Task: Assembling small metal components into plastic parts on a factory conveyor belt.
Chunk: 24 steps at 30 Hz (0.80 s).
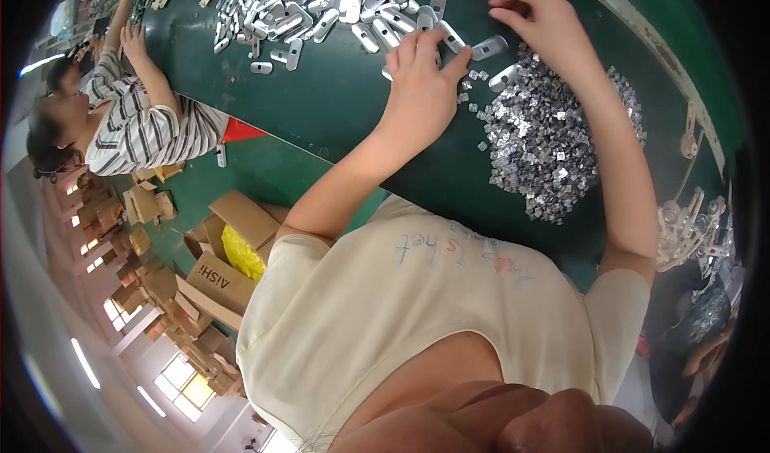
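Note:
My left hand (421, 84) reaches over the near edge of a heap of oblong silver metal plates (321, 0), each round-ended, some with a small dark hole. Its fingers are apart and bent down, with the fingertips touching or just above the plates. To the right, my right hand (545, 28) hovers with thumb and forefinger drawn close; anything between them is too small to make out. Just below its fingertips lies a single oblong plate (489, 48). Under my right forearm spreads a pile of small square silver metal pieces (537, 144), with another oblong plate (504, 78) at its far edge.
Everything lies on a dark green table (273, 104). A co-worker in a striped shirt (144, 136) works at its left end. An open cardboard box (216, 281) with yellow stuff inside stands on the floor at left. Pale handle-shaped parts (682, 232) lie at the right.

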### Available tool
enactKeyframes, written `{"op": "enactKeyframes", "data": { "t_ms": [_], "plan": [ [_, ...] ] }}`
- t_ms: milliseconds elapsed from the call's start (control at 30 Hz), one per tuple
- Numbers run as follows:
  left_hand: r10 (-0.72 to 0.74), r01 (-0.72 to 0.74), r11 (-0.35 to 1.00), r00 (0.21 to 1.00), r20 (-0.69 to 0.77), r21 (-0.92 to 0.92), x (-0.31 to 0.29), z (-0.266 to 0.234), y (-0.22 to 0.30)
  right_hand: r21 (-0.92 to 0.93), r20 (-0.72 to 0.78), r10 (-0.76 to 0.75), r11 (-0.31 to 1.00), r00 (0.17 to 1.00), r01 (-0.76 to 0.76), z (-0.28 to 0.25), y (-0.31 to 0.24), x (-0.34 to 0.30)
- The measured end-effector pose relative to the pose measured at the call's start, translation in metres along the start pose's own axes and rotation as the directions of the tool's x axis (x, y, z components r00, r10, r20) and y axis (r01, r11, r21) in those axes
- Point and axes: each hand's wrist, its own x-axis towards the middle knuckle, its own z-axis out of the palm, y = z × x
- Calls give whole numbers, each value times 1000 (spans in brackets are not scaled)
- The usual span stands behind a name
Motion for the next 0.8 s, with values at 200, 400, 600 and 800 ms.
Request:
{"op": "enactKeyframes", "data": {
  "t_ms": [200, 400, 600, 800],
  "plan": [
    [-33, 27, 999, 989, -144, -42, 32, -7, -9, -215, -50, -23, 977, 998, 11, -3, -17, 0],
    [47, -29, 990, 991, 125, -139, 38, 14, 4, -295, -18, 81, 952, 997, -82, -22, 8, -16],
    [-146, 140, 860, 989, 26, -491, 38, -16, 6, -313, -47, 90, 944, 995, -100, -20, 19, -13],
    [-289, 311, -156, 894, 344, -938, 28, -50, 13, -386, 17, 194, 906, 981, -172, -28, -5, -22]
  ]
}}
